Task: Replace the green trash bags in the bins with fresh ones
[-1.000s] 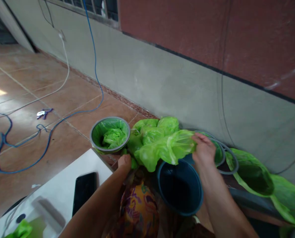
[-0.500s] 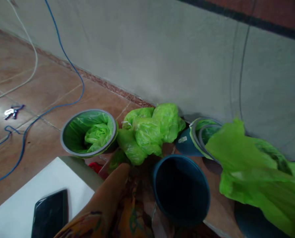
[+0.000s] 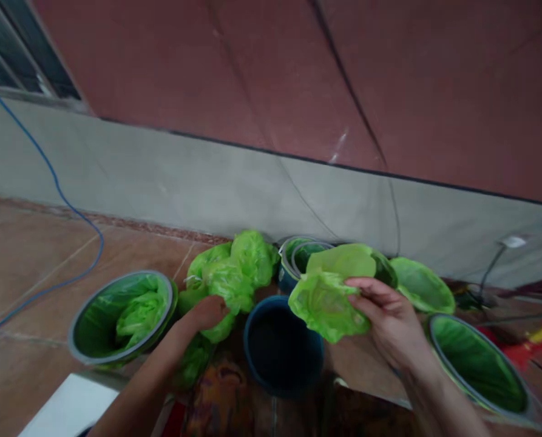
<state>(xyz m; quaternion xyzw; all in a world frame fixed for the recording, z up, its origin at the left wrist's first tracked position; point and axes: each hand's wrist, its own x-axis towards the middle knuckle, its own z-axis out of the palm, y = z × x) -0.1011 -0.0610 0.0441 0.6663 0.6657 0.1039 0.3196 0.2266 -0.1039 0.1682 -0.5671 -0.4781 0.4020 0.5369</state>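
Pinched between the thumb and fingers of my right hand (image 3: 386,312) is a thin green plastic bag (image 3: 329,303), its mouth partly spread. It hangs over the right rim of a dark blue bin (image 3: 283,346) that has no liner. My left hand (image 3: 209,312) is curled closed in front of a pile of bunched green bags (image 3: 238,267); what its fingers hold, if anything, is hidden. Left of that hand stands a grey-rimmed bin (image 3: 122,315) lined in green, with a crumpled bag inside.
More green-lined bins stand by the wall (image 3: 198,182), among them a nested pair (image 3: 304,252). Another lined bin (image 3: 480,364) is at the right. A blue cable (image 3: 56,182) crosses the floor at left. A white surface (image 3: 70,406) shows at lower left.
The view has swung up and to the right. My right hand has come into sight holding the green bag, which is now over the blue bin's right side. My left hand shows more fully.
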